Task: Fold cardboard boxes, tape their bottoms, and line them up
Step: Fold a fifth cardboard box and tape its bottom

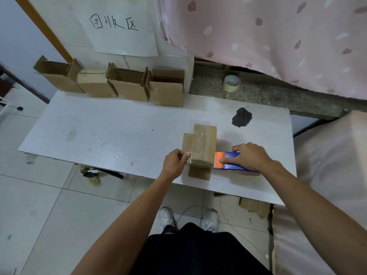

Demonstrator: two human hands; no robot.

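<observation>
Cardboard box (203, 147) sits bottom-up between both hands; left hand (175, 162) pinches the tape end against its near-left edge, right hand (251, 156) grips the tape dispenser (228, 160) just right of it. Taping seems underway. Four finished boxes (117, 83) already line the wall beyond the fingertips.

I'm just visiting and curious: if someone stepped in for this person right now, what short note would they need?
Left hand: pinching the tape end against the box on the table.
Right hand: gripping the tape dispenser, pressed to the box's right side.
Done: four boxes lined up at the table's back edge.
Left: finish and cut this strip, then add the box to the row. A spare tape roll sits on the ledge.
</observation>
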